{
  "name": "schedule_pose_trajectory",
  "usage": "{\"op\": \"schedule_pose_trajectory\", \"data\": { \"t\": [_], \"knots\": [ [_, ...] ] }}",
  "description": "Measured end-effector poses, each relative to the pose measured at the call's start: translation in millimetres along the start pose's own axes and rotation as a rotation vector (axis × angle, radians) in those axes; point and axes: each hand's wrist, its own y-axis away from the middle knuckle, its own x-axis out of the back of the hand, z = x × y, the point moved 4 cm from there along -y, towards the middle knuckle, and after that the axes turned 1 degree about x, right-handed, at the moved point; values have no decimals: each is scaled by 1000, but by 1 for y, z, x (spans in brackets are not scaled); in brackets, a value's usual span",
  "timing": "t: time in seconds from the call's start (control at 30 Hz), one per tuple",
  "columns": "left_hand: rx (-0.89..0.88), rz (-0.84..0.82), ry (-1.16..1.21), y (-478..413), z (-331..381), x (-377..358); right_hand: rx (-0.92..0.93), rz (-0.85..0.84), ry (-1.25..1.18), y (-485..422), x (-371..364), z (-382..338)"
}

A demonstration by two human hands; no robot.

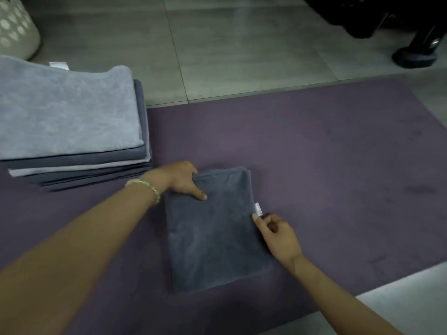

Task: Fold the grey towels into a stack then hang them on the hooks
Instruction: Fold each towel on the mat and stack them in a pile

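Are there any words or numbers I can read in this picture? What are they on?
No words or numbers can be read anywhere.
Small white side tag on the right edge of the folded dark grey towel: too small and blurred to read.
Small white back tag at the far edge of the light grey towel on top of the stack: too blurred to read.

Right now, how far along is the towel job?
Done: a stack of folded towels sits at the left end of the purple mat. In hand: a folded dark grey towel on the mat, the left hand gripping its far corner, the right hand touching its right edge. Left: adding it to the stack and hanging the towels; no hooks are in view.
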Motion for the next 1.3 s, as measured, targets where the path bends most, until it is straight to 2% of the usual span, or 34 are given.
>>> {"op": "schedule_pose_trajectory", "data": {
  "t": [0.1, 0.17, 0.3, 0.33, 0.43, 0.5, 0.57, 0.6, 0.73, 0.8, 0.87, 0.93, 1.03, 1.2, 1.3],
  "knots": [
    [5, -188, 239, 38, 21, 16, 7, -32, -87, 9, 7, -4],
    [0, -221, 462, 66, 29, 21, -6, -58, -60, 19, 8, -6],
    [-23, -155, 920, 123, 26, 18, -148, -103, -147, 47, -1, -17],
    [-41, -131, 1001, 135, 24, 15, -209, -166, -179, 55, -6, -19],
    [-88, -30, 1253, 164, 16, 5, -479, -612, -505, 87, -35, -33],
    [-105, 51, 1413, 177, 7, 1, -605, -793, -665, 103, -48, -45],
    [-104, 130, 1500, 188, -6, 0, -576, -745, -788, 101, -56, -57],
    [-95, 180, 1521, 193, -16, -1, -491, -683, -822, 96, -56, -63],
    [-37, 330, 1476, 208, -73, -21, 20, -415, -689, 75, -41, -99],
    [64, 380, 1374, 205, -106, -48, 167, -361, -557, 70, -45, -104],
    [220, 410, 1136, 194, -138, -86, 180, -253, -361, 62, -56, -85],
    [323, 376, 899, 180, -170, -128, 78, -143, -200, 53, -67, -55],
    [411, 437, 697, 167, -198, -157, -43, -48, -154, 43, -71, -30],
    [430, 465, 652, 157, -189, -149, -1, -77, 23, 38, -87, -38],
    [472, 517, 679, 149, -186, -152, 18, -53, 19, 37, -101, -46]
  ]
}}
